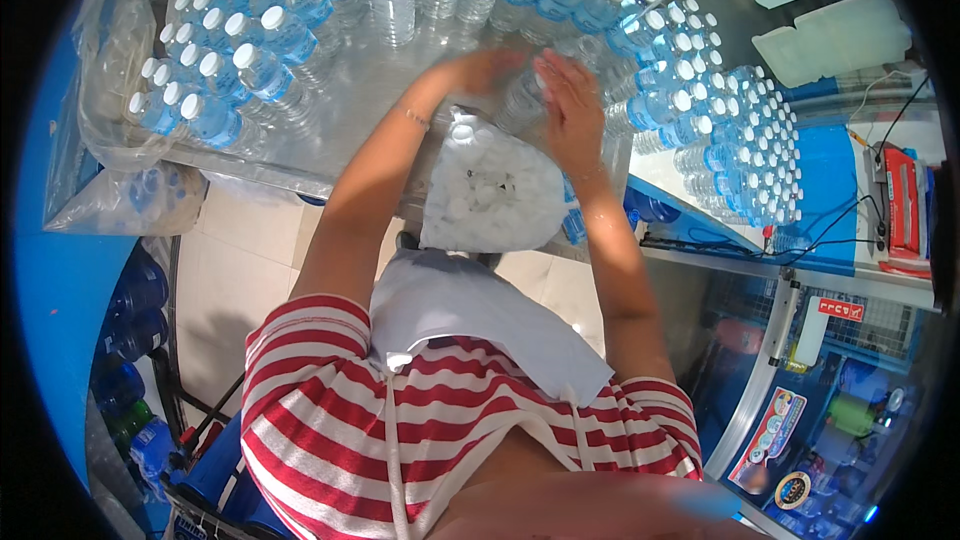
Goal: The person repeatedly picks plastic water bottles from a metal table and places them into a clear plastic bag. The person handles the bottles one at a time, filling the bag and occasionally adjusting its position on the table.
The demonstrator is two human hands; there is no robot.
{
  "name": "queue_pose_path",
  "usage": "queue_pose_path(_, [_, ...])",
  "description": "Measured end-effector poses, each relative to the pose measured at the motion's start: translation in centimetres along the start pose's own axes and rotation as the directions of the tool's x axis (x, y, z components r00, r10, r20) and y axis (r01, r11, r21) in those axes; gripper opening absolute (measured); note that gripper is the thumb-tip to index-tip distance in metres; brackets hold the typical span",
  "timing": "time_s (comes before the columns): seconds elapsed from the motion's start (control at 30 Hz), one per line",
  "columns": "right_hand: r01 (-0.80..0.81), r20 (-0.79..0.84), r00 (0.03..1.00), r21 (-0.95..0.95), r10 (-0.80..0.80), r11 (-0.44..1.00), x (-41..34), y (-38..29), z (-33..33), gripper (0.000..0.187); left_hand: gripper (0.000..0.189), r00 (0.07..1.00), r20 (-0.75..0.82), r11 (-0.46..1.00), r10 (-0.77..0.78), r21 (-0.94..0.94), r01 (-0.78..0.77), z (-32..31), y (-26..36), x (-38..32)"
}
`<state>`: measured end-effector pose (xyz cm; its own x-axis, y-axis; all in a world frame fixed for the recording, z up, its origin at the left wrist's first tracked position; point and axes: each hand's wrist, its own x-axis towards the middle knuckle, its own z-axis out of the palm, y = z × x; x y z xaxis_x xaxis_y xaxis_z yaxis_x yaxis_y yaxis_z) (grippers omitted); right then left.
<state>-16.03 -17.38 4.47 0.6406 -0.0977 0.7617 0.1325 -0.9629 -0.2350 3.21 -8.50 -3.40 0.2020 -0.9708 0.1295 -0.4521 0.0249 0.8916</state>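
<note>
Both my hands are raised over a metal table amid plastic water bottles. My left hand is blurred, with its fingers stretched to the right. My right hand has its fingers extended beside an unlabelled clear bottle; whether it grips the bottle is unclear. Nearest my body, a clear plastic bag of white bottle caps lies at the table's front edge, between my forearms. A clear bottle without a visible label stands at the back. Capped bottles with blue labels stand in rows at the left, and more line the back and right.
The metal table's front edge runs before me. Clear plastic bags hang at its left end. More capped bottles crowd a side surface at the right, near cables and a red object. A glass-fronted cabinet stands lower right.
</note>
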Motion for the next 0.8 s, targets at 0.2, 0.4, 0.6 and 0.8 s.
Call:
queue_pose_path(0.2, [-0.39, -0.018, 0.921, -0.013, 0.39, 0.921, 1.6, 4.0, 0.0, 0.061, 0.089, 0.959, -0.278, 0.983, -0.054, 0.153, 0.1, 6.5, 2.7, -4.6])
queue_pose_path(0.4, [-0.482, 0.059, 0.875, 0.038, 0.48, 0.875, 1.7, 4.8, -0.4, 0.066, 0.09, 0.837, -0.544, 0.959, 0.056, 0.261, 0.106, 4.8, -0.1, -2.7])
queue_pose_path(0.6, [-0.499, -0.033, 0.866, 0.006, 0.499, 0.867, 2.0, 3.9, -0.6, 0.063, 0.092, 0.805, -0.583, 0.953, -0.109, 0.169, 0.251, 0.5, -1.2, 1.8])
queue_pose_path(0.8, [-0.537, 0.06, 0.836, -0.108, 0.545, 0.836, 2.0, 3.9, -0.6, 0.064, 0.088, 0.777, -0.613, 0.959, -0.142, 0.108, 0.261, 0.6, -0.2, 1.3])
